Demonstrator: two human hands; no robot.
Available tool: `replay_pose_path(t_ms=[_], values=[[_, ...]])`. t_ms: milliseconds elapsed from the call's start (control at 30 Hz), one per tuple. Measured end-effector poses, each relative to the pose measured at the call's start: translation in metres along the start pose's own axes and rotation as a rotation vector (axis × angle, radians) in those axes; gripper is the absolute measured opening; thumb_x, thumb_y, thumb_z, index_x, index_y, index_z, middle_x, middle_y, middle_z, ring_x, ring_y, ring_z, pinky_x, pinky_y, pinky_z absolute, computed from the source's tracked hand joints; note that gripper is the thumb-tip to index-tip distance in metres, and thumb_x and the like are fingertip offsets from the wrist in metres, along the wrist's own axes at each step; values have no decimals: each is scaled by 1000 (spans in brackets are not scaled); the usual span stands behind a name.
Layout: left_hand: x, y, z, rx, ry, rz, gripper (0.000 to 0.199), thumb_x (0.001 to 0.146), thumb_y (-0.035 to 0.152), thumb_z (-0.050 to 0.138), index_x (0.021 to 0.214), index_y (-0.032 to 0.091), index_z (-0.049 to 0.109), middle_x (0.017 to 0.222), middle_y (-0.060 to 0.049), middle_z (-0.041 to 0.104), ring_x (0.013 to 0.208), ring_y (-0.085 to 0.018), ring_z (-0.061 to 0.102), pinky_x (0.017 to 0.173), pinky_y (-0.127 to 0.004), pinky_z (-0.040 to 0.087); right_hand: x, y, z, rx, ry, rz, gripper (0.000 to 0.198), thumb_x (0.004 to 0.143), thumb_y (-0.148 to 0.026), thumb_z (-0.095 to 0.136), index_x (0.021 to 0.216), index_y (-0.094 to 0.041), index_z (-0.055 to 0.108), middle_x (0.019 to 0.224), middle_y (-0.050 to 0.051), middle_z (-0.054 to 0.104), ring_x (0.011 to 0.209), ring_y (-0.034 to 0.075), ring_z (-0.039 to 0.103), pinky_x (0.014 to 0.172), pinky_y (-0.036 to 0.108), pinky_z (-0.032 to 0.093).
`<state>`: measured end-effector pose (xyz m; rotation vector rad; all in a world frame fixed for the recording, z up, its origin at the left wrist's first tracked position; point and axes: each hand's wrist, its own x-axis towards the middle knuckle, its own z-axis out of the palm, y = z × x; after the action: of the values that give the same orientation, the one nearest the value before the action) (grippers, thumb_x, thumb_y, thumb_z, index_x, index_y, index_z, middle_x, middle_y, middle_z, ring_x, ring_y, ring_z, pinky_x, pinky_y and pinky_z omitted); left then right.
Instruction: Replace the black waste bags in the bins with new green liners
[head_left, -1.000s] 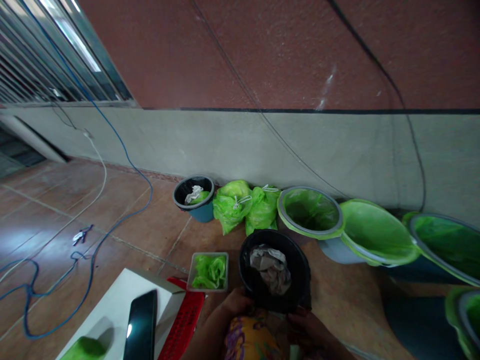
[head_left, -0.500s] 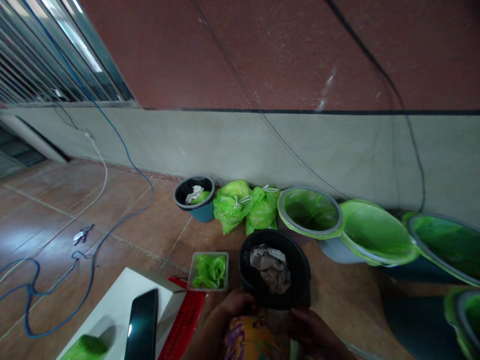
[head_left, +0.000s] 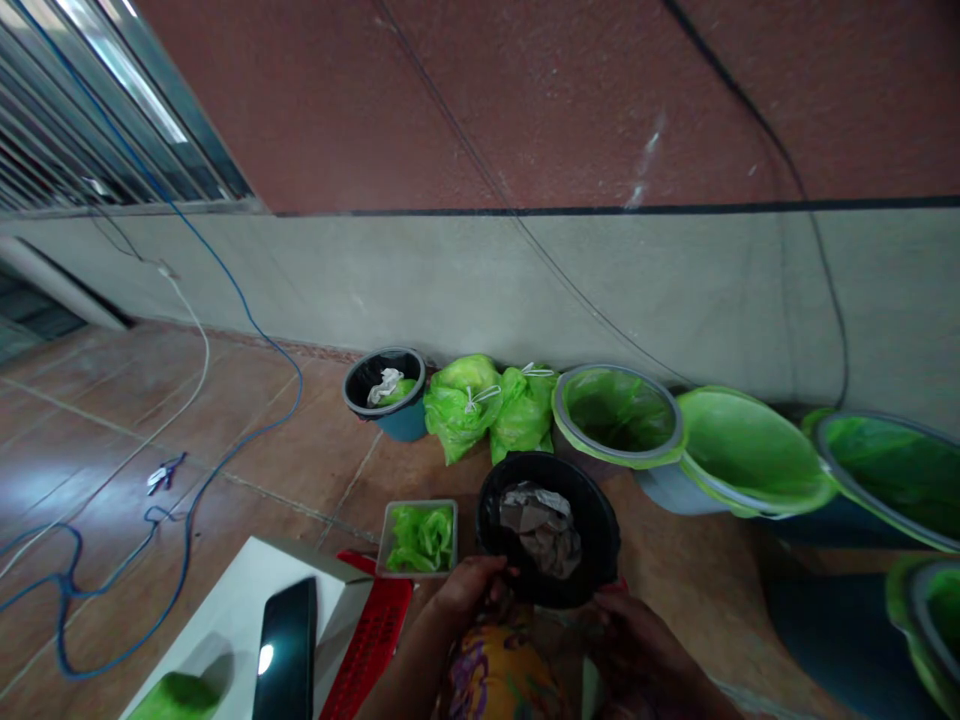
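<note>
A small bin lined with a black bag (head_left: 609, 530) stands in front of me, crumpled brownish and pale waste (head_left: 547, 535) inside it. My left hand (head_left: 474, 588) is closed at the near left rim, its fingers pinching the edge of the liner. On the near right side my right hand (head_left: 630, 628) is closed on the liner's edge too, where a little red shows beside the thumb. Patterned orange cloth (head_left: 502, 665) lies between my forearms. The bin's lower body is hidden.
Left of the bin sit a clear tub of green bags (head_left: 418, 540), a red basket (head_left: 375, 630) and a white box with a phone (head_left: 286, 640). Along the wall stand tied green bags (head_left: 461, 395), a blue bin (head_left: 405, 420) and several green-lined bins (head_left: 750, 450). Cables (head_left: 196, 500) cross the floor.
My right hand has shifted slightly right and up along the liner's edge, and a red bit now shows there. My left hand has risen slightly at the rim. The view has tilted a little.
</note>
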<state>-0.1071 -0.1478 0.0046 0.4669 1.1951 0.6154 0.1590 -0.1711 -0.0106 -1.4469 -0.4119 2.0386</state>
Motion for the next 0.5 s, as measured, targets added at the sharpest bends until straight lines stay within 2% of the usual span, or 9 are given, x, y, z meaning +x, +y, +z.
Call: replay_pose_path(t_ms=[133, 200, 267, 367, 433, 500], values=[[1, 24, 9, -132, 64, 58, 43, 67, 43, 68, 97, 12, 68, 50, 5, 53, 40, -4, 34, 45, -20, 24, -2, -25, -4, 60, 131, -101, 27, 62, -38, 76, 67, -18, 59, 54, -6, 51, 47, 6, 41, 47, 19, 34], [4, 32, 8, -289, 208, 152, 39, 67, 38, 69, 99, 14, 65, 57, 5, 56, 41, -3, 37, 45, -19, 28, -1, -30, -12, 108, 224, -136, 28, 59, -38, 77, 74, -19, 63, 62, -4, 58, 51, 7, 46, 51, 20, 39], [7, 34, 4, -453, 415, 228, 27, 70, 32, 68, 90, 16, 62, 59, 5, 55, 42, -3, 39, 45, -18, 31, -1, -27, -21, 136, 303, -142, 31, 57, -40, 76, 78, -20, 66, 72, -1, 65, 58, 10, 52, 55, 22, 42], [9, 33, -2, -526, 622, 166, 14, 75, 27, 63, 73, 16, 54, 56, 5, 52, 41, -5, 43, 44, -18, 34, -3, -16, -28, 143, 314, -81, 31, 57, -42, 75, 79, -22, 66, 82, 4, 69, 68, 16, 60, 60, 27, 46], [9, 31, -3, -493, 629, 73, 16, 77, 26, 62, 69, 17, 52, 54, 4, 52, 43, -7, 48, 45, -19, 37, -2, -8, -27, 173, 283, -17, 31, 59, -46, 74, 77, -22, 66, 85, 6, 70, 71, 18, 62, 63, 29, 48], [8, 32, -1, -454, 567, 38, 17, 77, 28, 63, 68, 16, 53, 54, 3, 53, 46, -10, 53, 47, -21, 41, 1, -4, -21, 215, 272, 18, 33, 60, -50, 72, 71, -20, 65, 79, 6, 69, 69, 18, 62, 63, 30, 48]])
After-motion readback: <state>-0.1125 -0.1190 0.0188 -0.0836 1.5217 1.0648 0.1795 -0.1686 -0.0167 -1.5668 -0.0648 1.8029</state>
